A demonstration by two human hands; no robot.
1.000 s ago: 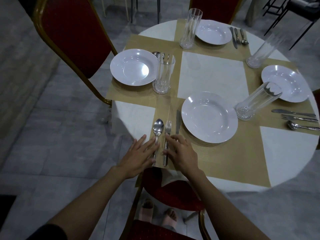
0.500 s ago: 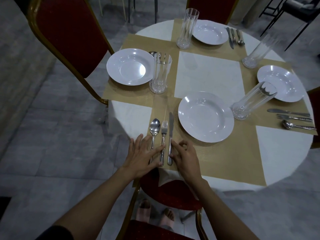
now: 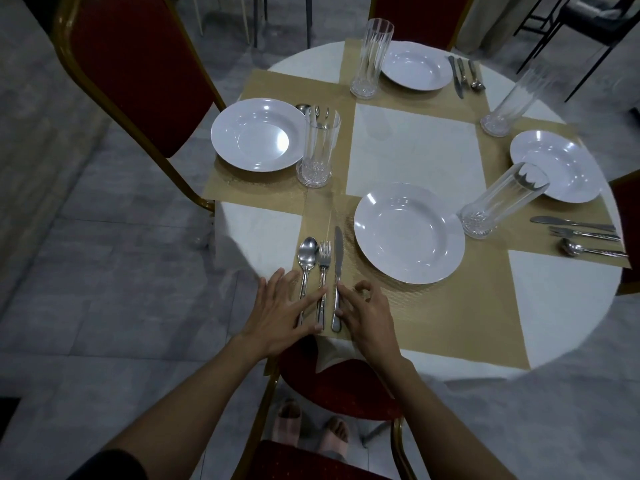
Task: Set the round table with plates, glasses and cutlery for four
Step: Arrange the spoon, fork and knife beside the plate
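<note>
Our spoon (image 3: 308,252), fork (image 3: 324,252) and knife (image 3: 338,252) lie parallel at the table's (image 3: 412,140) near edge, handles toward us. Our left hand (image 3: 277,315), spread flat, rests on the spoon and fork handles; our right hand (image 3: 367,315), unclenched, fingertips the knife handle, nearest it.

Readable text: none | labels, brands, numbers, signs: none legible | plates (image 3: 408,233), glasses (image 3: 504,199) and cutlery (image 3: 322,265): plain, unmarked surfaces | gold placemats (image 3: 450,306) and white cloth on the desk (image 3: 256,237): no print or lettering visible
</note>
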